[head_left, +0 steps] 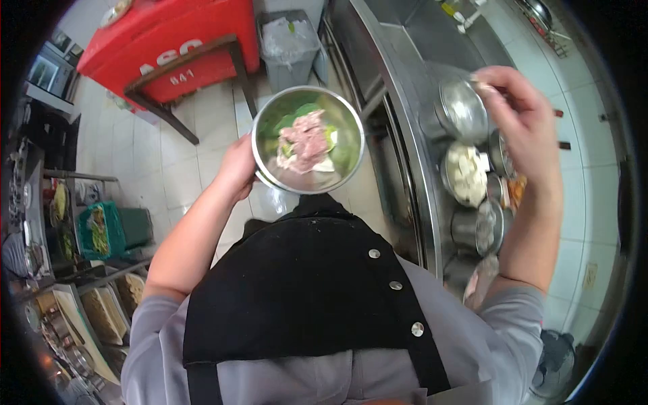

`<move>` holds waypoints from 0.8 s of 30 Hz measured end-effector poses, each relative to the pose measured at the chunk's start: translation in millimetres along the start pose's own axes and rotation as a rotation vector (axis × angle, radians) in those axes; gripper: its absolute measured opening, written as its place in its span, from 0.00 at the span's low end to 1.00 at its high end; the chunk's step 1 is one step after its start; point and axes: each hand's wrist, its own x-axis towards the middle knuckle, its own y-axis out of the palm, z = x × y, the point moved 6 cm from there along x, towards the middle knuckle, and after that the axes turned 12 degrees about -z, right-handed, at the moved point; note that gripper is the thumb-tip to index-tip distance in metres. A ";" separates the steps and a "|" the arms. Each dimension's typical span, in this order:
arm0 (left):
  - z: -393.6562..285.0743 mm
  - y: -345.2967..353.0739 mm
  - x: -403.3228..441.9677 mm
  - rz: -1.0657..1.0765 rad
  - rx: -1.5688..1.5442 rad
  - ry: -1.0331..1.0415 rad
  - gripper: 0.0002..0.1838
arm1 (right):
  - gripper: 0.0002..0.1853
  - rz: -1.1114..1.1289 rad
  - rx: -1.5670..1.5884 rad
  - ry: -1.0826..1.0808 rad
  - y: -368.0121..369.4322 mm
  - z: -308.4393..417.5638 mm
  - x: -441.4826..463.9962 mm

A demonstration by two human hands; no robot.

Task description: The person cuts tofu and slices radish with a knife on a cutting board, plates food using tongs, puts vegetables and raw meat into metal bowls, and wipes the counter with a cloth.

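My left hand (236,169) grips the rim and side of a shiny metal bowl (358,152), held in front of my apron. Inside lie a lump of pale pink raw meat (307,138), some green leaves (287,121) and whitish pieces. Over the counter on the right, my right hand (520,108) is closed, its fingers bent together at the edge of a round container (464,111) with a blurred clear sheen around it. Whatever those fingertips hold is too blurred to name. Just below stands a container of white chunks (467,175).
More metal pots (472,229) line the steel counter (422,169), with a sink (405,40) beyond. Ahead stand a lined grey bin (290,50), a red box (182,61) and a dark metal frame (175,61). A green crate (98,229) and food trays (104,314) are at left.
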 end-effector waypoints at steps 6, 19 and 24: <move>-19.6 -12.3 -25.3 -0.152 -0.126 0.126 0.20 | 0.09 -0.078 -0.009 0.024 -142.3 -121.3 17.5; -20.1 12.0 2.7 0.134 -0.390 0.193 0.20 | 0.14 -0.323 0.073 0.597 -76.4 -370.5 -87.4; 16.9 -12.2 -50.8 0.290 -0.308 0.174 0.21 | 0.20 -0.477 0.071 1.069 -75.2 -310.3 -276.3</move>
